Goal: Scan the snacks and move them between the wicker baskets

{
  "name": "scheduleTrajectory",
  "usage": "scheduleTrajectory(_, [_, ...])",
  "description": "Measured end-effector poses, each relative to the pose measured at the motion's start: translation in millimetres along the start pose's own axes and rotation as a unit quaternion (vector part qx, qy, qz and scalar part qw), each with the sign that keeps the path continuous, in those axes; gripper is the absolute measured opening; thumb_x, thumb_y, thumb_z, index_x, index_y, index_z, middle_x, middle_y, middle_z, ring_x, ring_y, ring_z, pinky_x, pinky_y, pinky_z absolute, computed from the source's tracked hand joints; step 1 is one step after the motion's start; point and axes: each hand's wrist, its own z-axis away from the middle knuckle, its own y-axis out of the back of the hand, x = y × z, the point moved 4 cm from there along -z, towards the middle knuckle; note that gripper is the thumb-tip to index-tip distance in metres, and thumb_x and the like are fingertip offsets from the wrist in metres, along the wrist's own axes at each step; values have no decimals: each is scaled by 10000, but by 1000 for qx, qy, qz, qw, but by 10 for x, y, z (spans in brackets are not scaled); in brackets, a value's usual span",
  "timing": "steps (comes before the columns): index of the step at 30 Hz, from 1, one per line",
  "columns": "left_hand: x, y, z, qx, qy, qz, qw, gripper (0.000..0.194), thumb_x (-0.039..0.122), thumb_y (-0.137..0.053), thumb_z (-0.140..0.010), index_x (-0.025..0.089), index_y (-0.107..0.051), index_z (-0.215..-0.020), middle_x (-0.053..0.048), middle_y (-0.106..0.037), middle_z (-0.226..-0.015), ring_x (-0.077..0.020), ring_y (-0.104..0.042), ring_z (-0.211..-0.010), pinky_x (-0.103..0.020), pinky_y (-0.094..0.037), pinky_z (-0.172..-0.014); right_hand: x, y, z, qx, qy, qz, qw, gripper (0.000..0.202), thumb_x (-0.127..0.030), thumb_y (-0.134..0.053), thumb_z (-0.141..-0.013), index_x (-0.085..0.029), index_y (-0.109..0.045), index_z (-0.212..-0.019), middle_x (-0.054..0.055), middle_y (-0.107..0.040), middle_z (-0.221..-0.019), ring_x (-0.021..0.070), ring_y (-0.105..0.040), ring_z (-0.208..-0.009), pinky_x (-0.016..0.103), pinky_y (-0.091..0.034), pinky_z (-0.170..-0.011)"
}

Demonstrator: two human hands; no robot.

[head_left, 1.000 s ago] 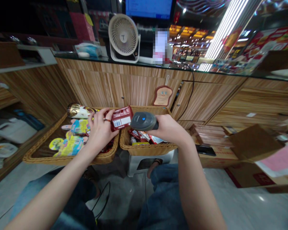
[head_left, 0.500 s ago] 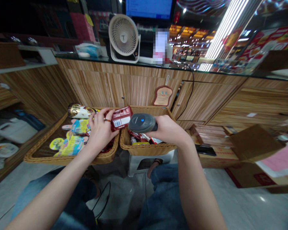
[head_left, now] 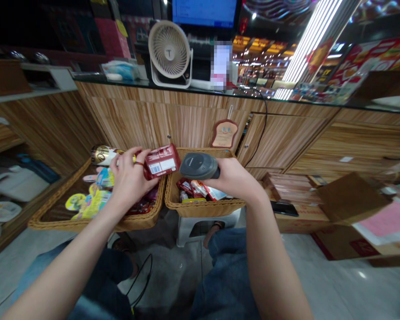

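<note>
My left hand (head_left: pixel 131 178) grips a dark red package (head_left: pixel 162 162), its white barcode label facing up. A grey barcode scanner (head_left: pixel 198 166) is in my right hand (head_left: pixel 231 178), its head close to the package's right side but apart from it. Below my left hand lies a wicker basket (head_left: pixel 53 223) with yellow and blue character-shaped packs (head_left: pixel 90 203) and a gold and white canister (head_left: pixel 104 155). Under the scanner, a smaller wicker basket (head_left: pixel 206 208) holds red and white packets (head_left: pixel 198 189). My fingers partly hide the package's left end.
A white stool (head_left: pixel 200 226) supports the smaller basket. Ahead, a wooden counter (head_left: pixel 130 118) carries a white fan (head_left: pixel 170 51) and a screen (head_left: pixel 205 12). Open cardboard boxes (head_left: pixel 353 198) and a dark phone (head_left: pixel 285 209) are at the right. A black cable (head_left: pixel 150 271) lies on the floor.
My left hand has moved slightly left with the red package, widening the gap to the scanner. The blue light on the scanner no longer shows.
</note>
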Motion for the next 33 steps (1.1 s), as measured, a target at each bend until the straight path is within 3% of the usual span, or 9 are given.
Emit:
scheduleTrajectory(4, [-293,216,-145,25,91,-12,995,813,485,-788,-812,180,-471,-1496,-216,-451,-1522,-437,-432,-1444,-626,-327,-1212,38,55,1,20,-16,8,1000,153,-212,-804,-854,-153,-800,-995,93,-830,-950,306,-787,-941,336,-534,-790])
scheduleTrajectory(7, [-489,279,-217,22,143,-23,989,837,476,-799,-782,143,-485,-1483,-235,-434,-1513,-453,-443,-1415,-625,-355,-1188,49,63,-3,22,-32,11,999,132,-237,-799,-854,-155,-793,-957,93,-827,-921,315,-789,-923,340,-527,-769])
scheduleTrajectory(10, [-596,207,-259,5,127,-49,991,835,515,-757,-830,133,-466,-1514,-243,-423,-1538,-455,-421,-1426,-636,-322,-1200,34,50,-15,19,-28,7,999,147,-244,-800,-855,-160,-794,-975,96,-831,-944,316,-787,-942,346,-532,-788])
scheduleTrajectory(16, [-648,-59,-299,-108,101,-44,988,839,657,-629,-923,147,-452,-1564,-255,-391,-1623,-485,-355,-1488,-709,-278,-1201,44,50,-17,23,-32,5,999,147,-241,-783,-843,-155,-785,-963,92,-821,-917,306,-783,-913,339,-527,-775])
scheduleTrajectory(21, [-455,-124,-318,-116,71,-28,990,754,596,-597,-953,162,-483,-1558,-237,-401,-1622,-459,-365,-1499,-655,-293,-1212,68,71,0,28,-38,7,999,175,-270,-791,-839,-152,-785,-968,89,-807,-892,290,-773,-879,327,-510,-754])
scheduleTrajectory(26, [-82,-321,-366,-150,-28,7,988,700,473,-674,-919,204,-513,-1544,-193,-451,-1613,-418,-394,-1492,-601,-290,-1230,62,98,6,38,-20,4,999,158,-271,-788,-849,-163,-793,-964,82,-813,-898,281,-774,-880,311,-489,-731])
scheduleTrajectory(29, [228,-506,-426,-200,-113,27,973,742,439,-722,-901,201,-495,-1566,-191,-463,-1631,-410,-407,-1493,-602,-295,-1229,71,125,8,51,-21,12,998,144,-246,-786,-841,-161,-796,-957,84,-814,-890,275,-771,-863,306,-484,-720])
scheduleTrajectory(33, [665,-844,-533,-287,-224,35,931,749,362,-790,-845,197,-545,-1533,-197,-489,-1640,-408,-390,-1535,-597,-262,-1258,90,166,18,65,-31,21,997,114,-204,-783,-824,-155,-787,-926,88,-813,-886,261,-761,-840,298,-488,-717])
